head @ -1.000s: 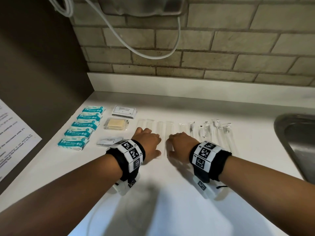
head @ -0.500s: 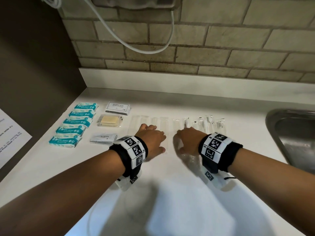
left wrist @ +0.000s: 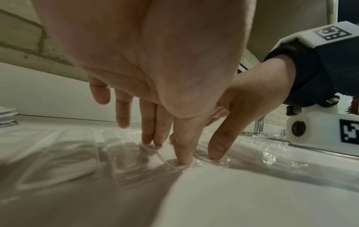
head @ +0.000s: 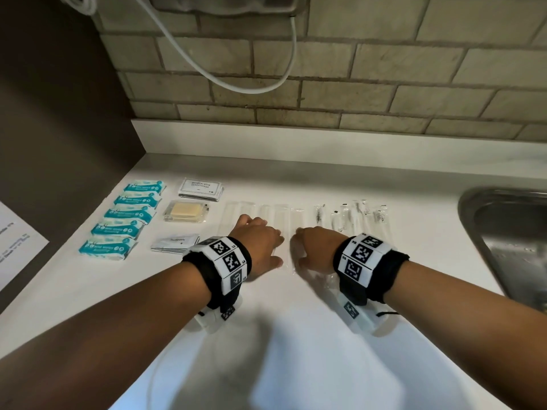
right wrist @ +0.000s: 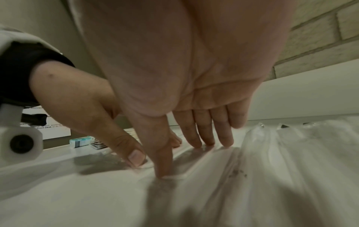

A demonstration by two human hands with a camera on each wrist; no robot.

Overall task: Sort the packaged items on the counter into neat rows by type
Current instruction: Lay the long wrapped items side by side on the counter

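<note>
Fingers (left wrist: 183, 153) of the left hand (head: 259, 242) and the right hand (head: 315, 247) are held straight and spread, their tips pressed flat onto clear plastic sleeves (head: 281, 216) laid side by side on the white counter (head: 296, 335); nothing is gripped. These sleeves are judged light, thin and slippery, easily crinkled, best slid under flat fingertips or pinched at a short end. Further back, teal packets (head: 124, 214) are seen in a column at the left, with a toothpaste sachet (head: 174, 243), a soap (head: 186, 211) and shampoo sachets (head: 201, 189) beside them, before the brick wall (head: 355, 69).
</note>
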